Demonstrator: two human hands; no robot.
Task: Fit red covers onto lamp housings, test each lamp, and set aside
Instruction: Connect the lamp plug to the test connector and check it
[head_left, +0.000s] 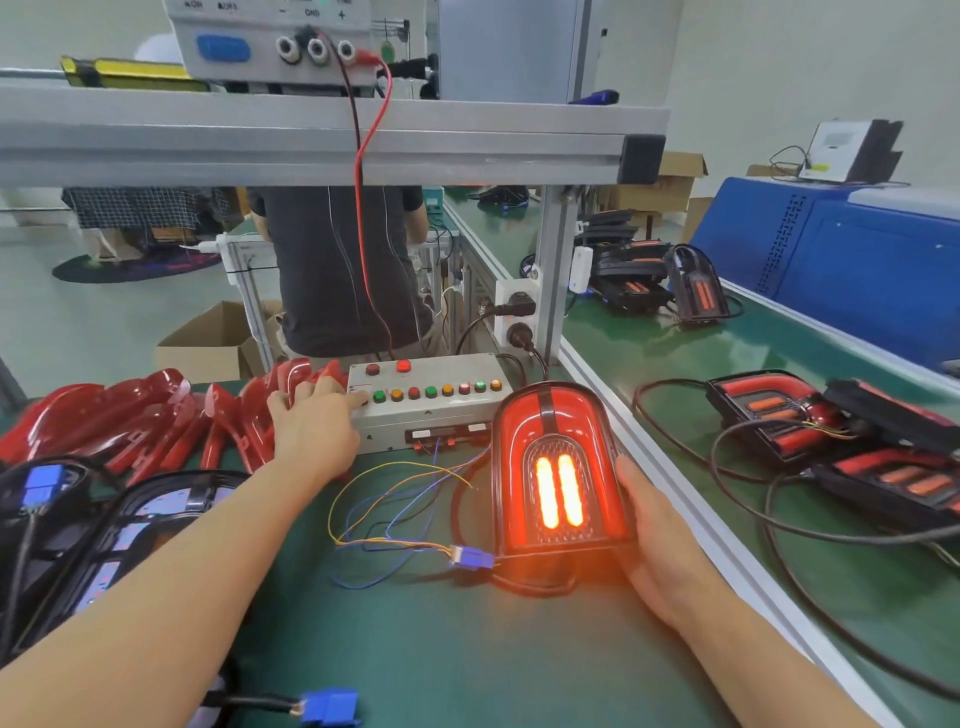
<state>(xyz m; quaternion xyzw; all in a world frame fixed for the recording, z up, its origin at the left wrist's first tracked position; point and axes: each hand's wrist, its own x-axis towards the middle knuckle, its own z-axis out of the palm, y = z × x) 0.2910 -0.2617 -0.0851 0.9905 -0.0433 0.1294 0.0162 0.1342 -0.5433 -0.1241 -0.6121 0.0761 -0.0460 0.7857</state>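
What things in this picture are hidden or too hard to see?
Head view only:
- Which button the left hand presses on the test box: the fingertip covers it.
- The right hand fingers behind the lit lamp: the lamp hides them.
- Labels on the power supply: blurred and cut by the top edge.
- The lamp housings at left: cut by the frame edge.
- The person opposite: the shelf beam hides everything above the torso.

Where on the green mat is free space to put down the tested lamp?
Bare mat lies near the front edge, between the left forearm and the lit lamp. Left is crowded with red covers and housings; finished lamps and cables fill the right belt.
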